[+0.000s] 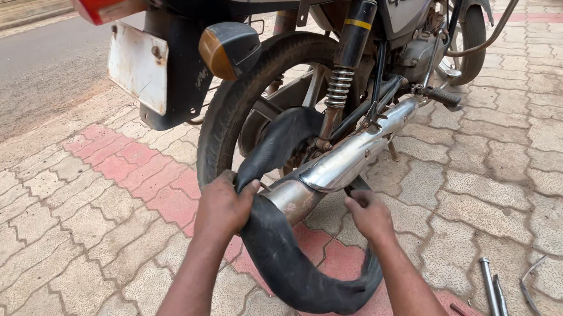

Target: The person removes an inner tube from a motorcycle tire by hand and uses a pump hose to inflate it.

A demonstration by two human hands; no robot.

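Note:
A limp black inner tube (288, 256) hangs out of the motorcycle's rear tyre (226, 116) and loops down under the chrome exhaust pipe (341, 164). My left hand (222, 205) grips the tube's upper part beside the tyre, just left of the exhaust's end. My right hand (368, 214) pinches the tube's other side below the exhaust. The loop sags almost to the paving between my forearms. The upper tube runs up behind the exhaust toward the wheel hub, partly hidden.
The motorcycle stands on interlocking grey and red paving blocks (74, 218). Metal tyre levers (492, 288) lie on the ground at the lower right. A shock absorber spring (338, 88), a footrest (446, 97) and a white number plate (138, 66) are near. An asphalt road (18, 71) runs at the upper left.

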